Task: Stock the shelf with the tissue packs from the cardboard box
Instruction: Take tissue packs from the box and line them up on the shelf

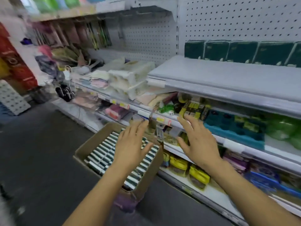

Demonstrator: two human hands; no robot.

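Observation:
An open cardboard box (91, 141) stands on the floor by the shelving, filled with rows of dark green tissue packs (104, 154) on edge. My left hand (130, 147) hovers over the box, fingers spread and holding nothing. My right hand (197, 142) hangs to the right of the box, in front of the lower shelves, also spread and empty. On the white shelf (228, 79) at upper right, a row of dark green tissue packs (241, 52) stands against the pegboard back. The frame is blurred.
Lower shelves (203, 191) hold yellow, teal, green and blue packets. To the left, a shelf carries white trays (128, 79) and mixed goods. Dark grey floor (40, 160) spreads to the left of the box. A red bag (17, 66) hangs at far left.

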